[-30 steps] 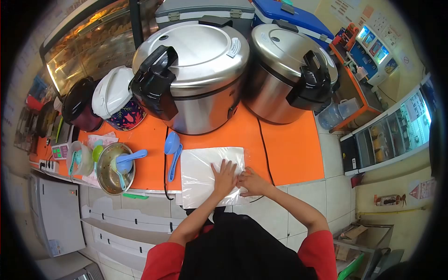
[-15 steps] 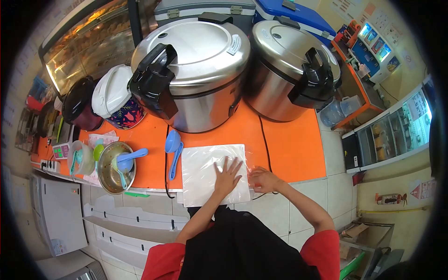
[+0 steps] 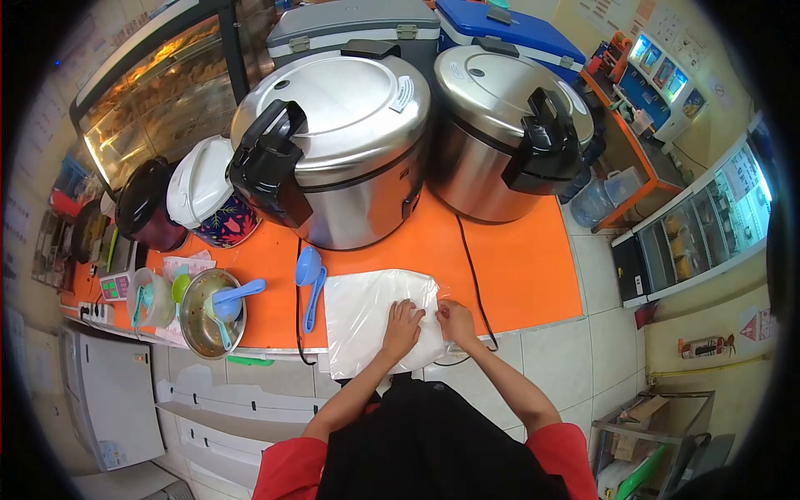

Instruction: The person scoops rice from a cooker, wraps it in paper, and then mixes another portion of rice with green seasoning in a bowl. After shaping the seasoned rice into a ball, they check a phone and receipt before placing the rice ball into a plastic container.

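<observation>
A stack of white sheets with a clear plastic film [image 3: 362,321] over it lies at the front edge of the orange table. My left hand [image 3: 402,329] rests on the right part of the stack, fingers loosely bent and slightly apart. At the stack's right edge, my right hand [image 3: 456,322] is closed in a pinch on the film, which creases and lifts a little there. Left of the stack lies a blue ladle-like scoop [image 3: 309,268]. A steel bowl [image 3: 192,329] farther left holds another blue scoop [image 3: 237,296].
Two large steel rice cookers [image 3: 354,196] [image 3: 479,171] stand behind the stack, with black cords running forward. A floral cooker [image 3: 225,218], a plastic tub [image 3: 152,292] and a scale [image 3: 114,288] are at left. Cool boxes [image 3: 354,29] and a lit food case [image 3: 158,96] stand behind.
My left hand has drawn its spread fingers in and slid toward the right edge. My right hand has moved slightly left onto the film's edge, and the film's right side has creased up.
</observation>
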`<state>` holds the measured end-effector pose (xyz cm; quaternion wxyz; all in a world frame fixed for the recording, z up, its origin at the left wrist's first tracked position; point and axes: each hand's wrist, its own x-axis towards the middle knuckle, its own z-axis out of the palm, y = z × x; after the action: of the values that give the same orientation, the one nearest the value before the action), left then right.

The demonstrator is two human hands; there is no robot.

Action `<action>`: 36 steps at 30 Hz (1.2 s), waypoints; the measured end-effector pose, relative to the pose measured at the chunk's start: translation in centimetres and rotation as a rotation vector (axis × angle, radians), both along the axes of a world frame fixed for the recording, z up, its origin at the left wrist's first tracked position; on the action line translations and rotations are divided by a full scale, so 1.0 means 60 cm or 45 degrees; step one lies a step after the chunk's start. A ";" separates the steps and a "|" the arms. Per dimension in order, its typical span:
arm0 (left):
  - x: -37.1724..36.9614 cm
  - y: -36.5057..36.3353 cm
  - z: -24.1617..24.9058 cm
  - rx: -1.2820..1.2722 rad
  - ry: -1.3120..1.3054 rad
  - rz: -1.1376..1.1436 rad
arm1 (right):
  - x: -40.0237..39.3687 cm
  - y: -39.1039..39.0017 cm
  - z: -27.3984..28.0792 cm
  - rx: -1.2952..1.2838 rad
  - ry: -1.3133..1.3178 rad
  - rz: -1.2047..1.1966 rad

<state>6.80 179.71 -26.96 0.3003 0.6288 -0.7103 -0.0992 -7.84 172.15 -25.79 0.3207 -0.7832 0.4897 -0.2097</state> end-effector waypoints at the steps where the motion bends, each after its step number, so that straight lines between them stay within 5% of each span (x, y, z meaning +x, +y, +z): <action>1: -0.001 0.000 0.001 -0.003 0.025 0.008 | 0.002 0.005 -0.001 0.016 0.010 -0.073; 10: 0.019 0.040 0.056 0.052 0.093 0.179 | 0.013 0.019 -0.017 0.079 -0.031 -0.299; 17: 0.112 0.114 0.039 0.066 0.044 0.659 | 0.009 -0.008 -0.022 0.125 0.226 -0.152; 23: 0.148 0.145 0.009 0.211 -0.091 0.713 | -0.019 -0.029 -0.050 0.119 0.193 -0.099; 25: 0.147 0.145 0.007 0.249 -0.189 0.691 | -0.054 -0.058 -0.096 0.627 -0.550 -0.114; 27: 0.147 0.144 0.005 0.233 -0.210 0.703 | -0.091 -0.073 0.019 0.808 -0.604 -0.272; 29: 0.144 0.145 0.005 0.224 -0.231 0.701 | -0.156 -0.113 0.034 0.499 -0.555 -0.439; 32: 0.130 0.131 0.023 0.273 -0.321 0.730 | -0.180 -0.118 0.233 0.388 -0.277 -0.397; 35: 0.089 0.081 0.113 0.248 -0.210 0.704 | -0.155 -0.066 0.382 0.198 -0.692 -0.114; 36: 0.075 0.061 0.141 0.195 0.232 0.433 | -0.144 -0.033 0.426 -0.077 -0.390 -0.020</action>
<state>11.28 183.39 -18.52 0.3272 0.7490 -0.5543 -0.1572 -16.48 170.20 -0.20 0.3661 -0.7475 0.4347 -0.3439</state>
